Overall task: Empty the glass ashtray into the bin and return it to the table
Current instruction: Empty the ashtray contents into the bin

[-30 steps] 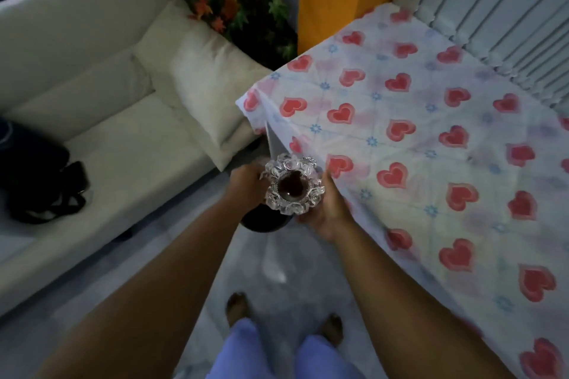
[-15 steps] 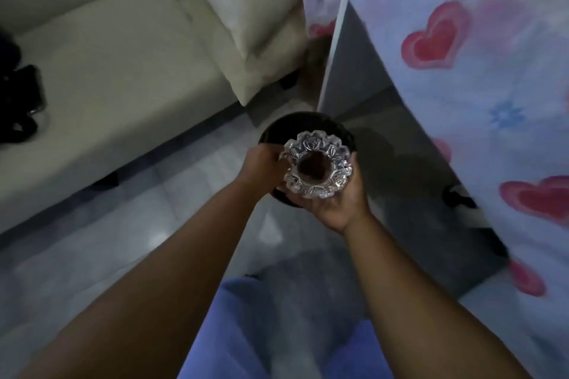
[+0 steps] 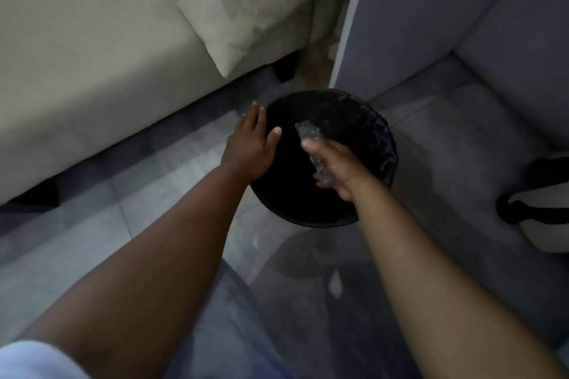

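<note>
1. Step in hand, as judged: the emptying. The glass ashtray (image 3: 311, 144) is tipped on edge over the mouth of the bin (image 3: 363, 126), its open side apparently turned toward the dark interior; motion blur prevents confirming the exact angle.

2. Right hand (image 3: 337, 168): closed around the ashtray, fingers wrapped along its lower edge, with the glass projecting toward 11 o'clock from the palm. This hand alone bears it.

3. Left hand (image 3: 251, 144): fingers loosely extended, holding nothing. It sits at the bin's 9 o'clock rim, thumb reaching over the opening. Whether the palm touches the rim cannot be told.

4. Location of the task's thing: the ashtray is above the bin's centre, inside the rim line, clear of the liner. No falling contents can be made out against the black bag.

5. Surroundings: the bin stands on grey floor tiles (image 3: 147, 191), with a pale sofa (image 3: 92, 49) at 10 o'clock and the table leg panel (image 3: 431, 18) at 1 o'clock. The table top is out of view.

6. Next move, as judged: confirm the bowl is empty, turn it upright while over the bin, then rise and carry it up toward 1 o'clock to the table. A firm hold is needed; the glass is faceted and likely slippery.
</note>
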A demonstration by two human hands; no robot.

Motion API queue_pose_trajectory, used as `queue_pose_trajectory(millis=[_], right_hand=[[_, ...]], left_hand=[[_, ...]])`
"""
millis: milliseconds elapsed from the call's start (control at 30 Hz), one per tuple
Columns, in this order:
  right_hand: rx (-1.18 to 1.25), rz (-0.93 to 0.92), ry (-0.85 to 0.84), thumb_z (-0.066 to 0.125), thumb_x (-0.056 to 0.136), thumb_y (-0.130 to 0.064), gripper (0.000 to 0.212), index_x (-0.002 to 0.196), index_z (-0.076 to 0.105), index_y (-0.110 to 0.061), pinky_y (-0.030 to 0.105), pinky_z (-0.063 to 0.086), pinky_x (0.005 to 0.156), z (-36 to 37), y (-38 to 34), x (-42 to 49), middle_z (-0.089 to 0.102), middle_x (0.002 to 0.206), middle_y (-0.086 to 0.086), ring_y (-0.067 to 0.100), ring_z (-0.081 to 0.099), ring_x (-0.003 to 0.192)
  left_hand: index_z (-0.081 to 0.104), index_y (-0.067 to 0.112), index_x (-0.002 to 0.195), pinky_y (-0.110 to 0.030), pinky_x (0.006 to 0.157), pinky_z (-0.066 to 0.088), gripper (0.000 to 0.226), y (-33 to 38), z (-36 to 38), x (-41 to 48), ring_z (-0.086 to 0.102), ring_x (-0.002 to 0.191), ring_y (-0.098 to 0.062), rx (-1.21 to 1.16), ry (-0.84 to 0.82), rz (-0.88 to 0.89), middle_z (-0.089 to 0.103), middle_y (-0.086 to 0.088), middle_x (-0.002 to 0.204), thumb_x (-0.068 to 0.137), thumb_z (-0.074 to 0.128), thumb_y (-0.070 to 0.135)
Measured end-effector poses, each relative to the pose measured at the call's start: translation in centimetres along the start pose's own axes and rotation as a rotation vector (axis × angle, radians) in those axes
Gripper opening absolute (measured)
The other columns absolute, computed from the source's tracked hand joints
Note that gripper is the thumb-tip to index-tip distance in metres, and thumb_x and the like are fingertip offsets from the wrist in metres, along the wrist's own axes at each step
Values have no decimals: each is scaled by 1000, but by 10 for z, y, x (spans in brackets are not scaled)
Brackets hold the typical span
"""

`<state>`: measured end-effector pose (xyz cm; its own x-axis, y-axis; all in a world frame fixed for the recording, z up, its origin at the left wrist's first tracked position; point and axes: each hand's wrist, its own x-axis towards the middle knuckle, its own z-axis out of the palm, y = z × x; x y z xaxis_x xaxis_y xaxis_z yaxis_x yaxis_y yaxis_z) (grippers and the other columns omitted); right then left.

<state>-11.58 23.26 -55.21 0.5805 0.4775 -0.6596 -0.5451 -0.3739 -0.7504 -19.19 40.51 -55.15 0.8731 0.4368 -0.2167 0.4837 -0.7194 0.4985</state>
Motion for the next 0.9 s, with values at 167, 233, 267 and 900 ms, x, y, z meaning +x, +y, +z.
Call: queue_pose_trajectory(millis=[167,233,267,900], right_hand=[[-1073,-266,229,85,48,-59,110,141,37,-27,43,41,103,8,11,9,30,142,10,38,39,123],[-1266,-356,228,84,50,-57,116,146,26,-27,50,38,107,13,12,13,18,150,11,44,29,128],[-1303,-403,231,85,51,-54,117,147,24,-26,52,39,108,16,12,15,16,152,11,44,27,128],[-1280,-664,-15,81,56,-50,109,147,26,-26,49,41,106,12,22,19,22,151,11,42,33,126]], left_hand=[[14,15,152,-43,117,24,61,-6,4,-4,17,148,-28,12,46,83,7,-4,164,100,29,44],[15,15,151,-46,115,28,60,-9,5,-8,18,147,-29,52,78,96,9,-5,163,100,28,43],[16,15,151,-47,114,29,60,-8,7,-9,18,147,-29,71,94,103,10,-6,163,100,28,43],[12,9,152,-44,120,14,62,-2,20,-7,-4,150,-29,130,158,94,4,-10,164,98,31,34]])
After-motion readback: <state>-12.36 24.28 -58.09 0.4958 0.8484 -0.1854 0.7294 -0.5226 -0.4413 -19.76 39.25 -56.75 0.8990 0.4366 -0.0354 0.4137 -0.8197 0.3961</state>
